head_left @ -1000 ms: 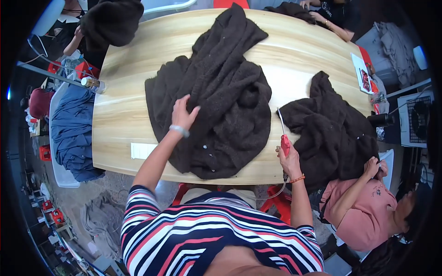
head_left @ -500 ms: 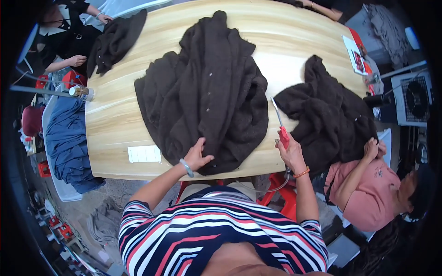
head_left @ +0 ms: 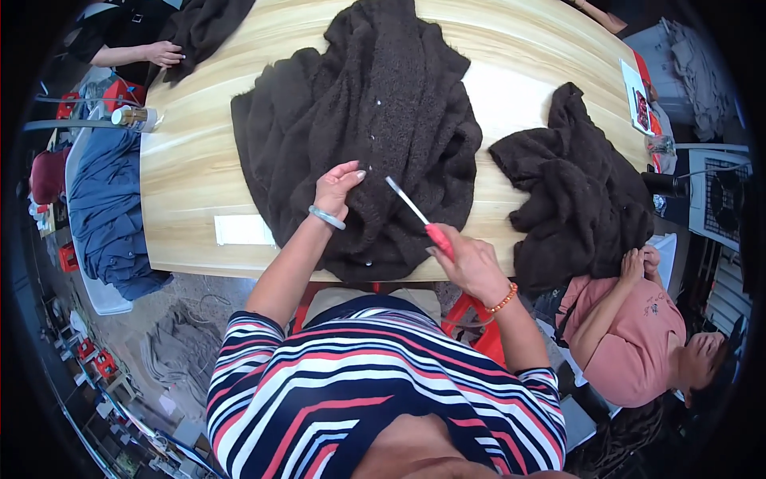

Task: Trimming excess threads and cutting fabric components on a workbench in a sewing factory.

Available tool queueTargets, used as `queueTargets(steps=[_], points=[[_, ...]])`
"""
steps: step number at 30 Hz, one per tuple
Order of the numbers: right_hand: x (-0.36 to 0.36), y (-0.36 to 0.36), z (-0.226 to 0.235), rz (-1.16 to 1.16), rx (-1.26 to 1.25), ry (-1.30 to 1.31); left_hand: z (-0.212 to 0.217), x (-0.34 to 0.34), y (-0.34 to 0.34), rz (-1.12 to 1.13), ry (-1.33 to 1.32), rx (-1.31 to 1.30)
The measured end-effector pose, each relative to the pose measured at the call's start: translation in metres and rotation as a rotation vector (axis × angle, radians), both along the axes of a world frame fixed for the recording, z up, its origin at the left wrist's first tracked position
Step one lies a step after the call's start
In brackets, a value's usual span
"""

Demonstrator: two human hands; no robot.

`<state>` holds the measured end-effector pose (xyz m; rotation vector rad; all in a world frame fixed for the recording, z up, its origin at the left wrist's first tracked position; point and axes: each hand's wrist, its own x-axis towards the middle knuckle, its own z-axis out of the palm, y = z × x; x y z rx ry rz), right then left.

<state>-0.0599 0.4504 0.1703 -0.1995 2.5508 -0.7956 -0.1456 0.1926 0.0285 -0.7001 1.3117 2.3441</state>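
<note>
A large dark brown fuzzy garment (head_left: 423, 104) lies spread on the table in front of me, with a row of small light buttons down its middle. My left hand (head_left: 337, 188) rests on it beside one button, thumb and fingers closed on a bit of the cloth. In my right hand (head_left: 471, 263) is a pair of red-handled scissors (head_left: 413, 207). The metal blades point up and left over the garment, their tip a short way right of my left fingers. Whether the blades touch the cloth I cannot tell.
Another dark garment (head_left: 586, 191) lies at the right, by a seated person in pink (head_left: 630, 327). At the far left, a person's hand (head_left: 165, 54) touches dark cloth. A white paper (head_left: 242, 231), a jar (head_left: 136, 119) and a bin of blue cloth (head_left: 112, 215) are at the left.
My left hand has moved from the garment's near edge up to a button. The scissors have swung left from beside the garment to over it. My view has shifted.
</note>
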Motion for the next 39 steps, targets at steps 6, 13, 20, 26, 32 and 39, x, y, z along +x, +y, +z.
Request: queueTargets(steps=[6,13,20,26,32,39], points=[[-0.004,-0.014,0.006,0.053,0.104,-0.007,-0.017,0.027,-0.005,0.041,0.147,-0.128],[-0.008,-0.018,0.018,0.114,0.078,-0.034,-0.020,0.019,-0.018,0.024,0.215,-0.074],[0.000,-0.022,0.008,0.025,0.005,0.032,-0.008,-0.006,-0.019,-0.112,0.210,-0.216],[-0.009,-0.032,0.011,0.042,0.123,-0.033,-0.011,-0.012,-0.010,-0.128,0.282,-0.222],[-0.009,-0.035,0.011,0.057,0.093,-0.056,-0.023,-0.010,-0.026,-0.160,0.330,-0.132],[-0.004,-0.030,0.000,-0.051,-0.022,0.060,0.034,-0.028,-0.013,-0.279,0.414,-0.650]])
